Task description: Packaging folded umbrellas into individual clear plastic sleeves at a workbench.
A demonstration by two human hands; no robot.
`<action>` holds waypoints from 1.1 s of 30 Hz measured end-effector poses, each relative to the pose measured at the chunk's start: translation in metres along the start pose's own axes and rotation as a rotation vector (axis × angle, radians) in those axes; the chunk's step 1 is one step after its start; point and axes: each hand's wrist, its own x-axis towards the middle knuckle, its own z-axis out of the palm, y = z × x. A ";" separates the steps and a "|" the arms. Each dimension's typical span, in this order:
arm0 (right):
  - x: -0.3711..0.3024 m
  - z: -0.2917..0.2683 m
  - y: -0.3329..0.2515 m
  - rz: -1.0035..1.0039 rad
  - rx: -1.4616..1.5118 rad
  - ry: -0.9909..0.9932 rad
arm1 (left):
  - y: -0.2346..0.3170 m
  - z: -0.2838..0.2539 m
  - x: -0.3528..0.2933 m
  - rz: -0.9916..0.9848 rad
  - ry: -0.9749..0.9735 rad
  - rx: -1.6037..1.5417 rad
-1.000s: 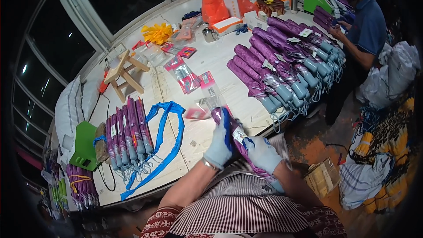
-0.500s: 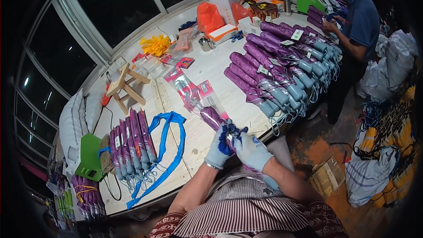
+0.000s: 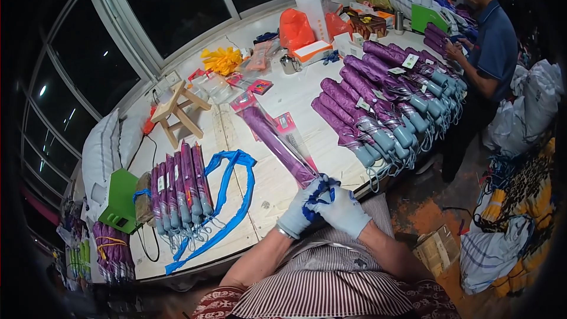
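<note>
A folded purple umbrella (image 3: 276, 142) lies aslant over the table, inside a clear plastic sleeve with a pink printed top (image 3: 243, 101). Both my hands wear pale gloves with blue palms and meet at its near end. My left hand (image 3: 302, 208) is closed round that end, where the umbrella's handle is hidden. My right hand (image 3: 341, 208) is closed beside it, fingers pinched against the same end. Beneath the umbrella lies another clear sleeve with a pink card (image 3: 286, 123), flat on the table.
Many purple umbrellas (image 3: 378, 100) with grey-blue handles lie piled at right. Several bagged ones (image 3: 180, 186) sit at left by a blue strip (image 3: 251, 186), a green box (image 3: 121, 201) and a wooden stand (image 3: 179, 112). A person (image 3: 493, 41) stands at the far right.
The umbrella has gone much farther up into the clear sleeve, away from me. My hands have shifted down to its near end, and its handle no longer shows below them.
</note>
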 end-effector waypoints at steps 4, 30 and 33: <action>-0.012 -0.015 -0.005 -0.285 -0.614 0.226 | 0.064 -0.034 0.017 0.159 -0.190 -0.314; 0.052 0.066 0.043 -0.157 1.212 0.208 | -0.001 -0.011 -0.003 0.320 0.086 0.234; 0.046 0.066 0.040 -0.014 1.052 0.187 | 0.044 -0.030 -0.031 0.410 0.336 0.351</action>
